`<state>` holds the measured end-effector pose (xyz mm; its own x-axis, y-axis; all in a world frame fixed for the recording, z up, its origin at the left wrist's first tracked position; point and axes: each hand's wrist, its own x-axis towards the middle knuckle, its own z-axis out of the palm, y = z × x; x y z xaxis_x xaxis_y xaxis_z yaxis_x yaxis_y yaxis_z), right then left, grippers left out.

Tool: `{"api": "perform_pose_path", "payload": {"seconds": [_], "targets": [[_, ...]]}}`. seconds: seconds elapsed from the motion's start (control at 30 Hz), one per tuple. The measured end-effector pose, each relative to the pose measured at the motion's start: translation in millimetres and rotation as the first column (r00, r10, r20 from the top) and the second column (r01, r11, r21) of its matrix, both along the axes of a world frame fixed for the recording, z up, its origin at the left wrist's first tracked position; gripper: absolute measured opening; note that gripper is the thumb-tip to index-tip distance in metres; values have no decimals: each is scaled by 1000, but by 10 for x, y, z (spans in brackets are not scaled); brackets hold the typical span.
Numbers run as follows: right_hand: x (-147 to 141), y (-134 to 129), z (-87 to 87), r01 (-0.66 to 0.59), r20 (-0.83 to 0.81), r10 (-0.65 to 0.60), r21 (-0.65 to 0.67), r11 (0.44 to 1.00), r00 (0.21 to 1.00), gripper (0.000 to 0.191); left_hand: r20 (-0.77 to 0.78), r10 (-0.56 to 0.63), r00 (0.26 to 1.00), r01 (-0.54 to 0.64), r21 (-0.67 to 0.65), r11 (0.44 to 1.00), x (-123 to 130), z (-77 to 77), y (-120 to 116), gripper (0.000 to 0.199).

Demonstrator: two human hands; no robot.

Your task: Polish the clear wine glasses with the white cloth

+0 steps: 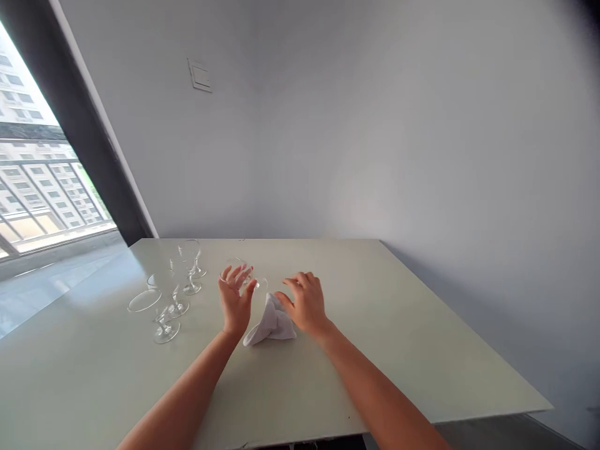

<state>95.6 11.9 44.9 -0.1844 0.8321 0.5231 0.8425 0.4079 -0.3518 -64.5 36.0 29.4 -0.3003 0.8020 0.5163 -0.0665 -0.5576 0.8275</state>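
Observation:
My left hand is closed around the bowl of a clear stemmed glass, which is tilted over so its stem and foot point right. Part of the bowl is hidden by the fingers. Opposite it, my right hand is empty, with its thumb and fingers apart and slightly curled. Between and just below both hands, a pale grey cloth sits bunched on the table, folded into a peak. The right thumb is close to that peak; whether it touches cannot be told.
Several clear stemmed glasses stand upright on the left of the table, including a near one and a far one. The pale glossy table meets grey walls behind and right. A window is at far left.

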Motion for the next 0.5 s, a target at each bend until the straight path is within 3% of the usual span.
{"api": "perform_pose_path", "payload": {"seconds": [0.1, 0.2, 0.27, 0.33, 0.4, 0.5], "targets": [[-155, 108, 4, -80, 122, 93, -103, 991, 988, 23, -168, -98, 981, 99, 0, 995, 173, -111, -111, 49], [-207, 258, -108, -97, 150, 135, -234, 967, 979, 19, -328, -115, 938, 105, -49, 993, 262, -197, -166, 59], [-105, 391, -180, -2, 80, 26, -284, 959, 996, 19, -486, -112, 867, 56, -129, 990, 274, -250, -158, 69], [128, 552, -224, 174, 6, -183, -333, 927, 983, 21, -633, -170, 755, 9, -250, 968, 268, -314, -121, 71], [467, 726, -249, 333, -5, -360, -368, 868, 933, 28, -704, -267, 659, -14, -366, 930, 257, -389, -70, 64], [1051, 947, -294, 508, 20, -551, -415, 755, 834, 31, -725, -322, 609, -25, -423, 906, 244, -489, 0, 51]]}}
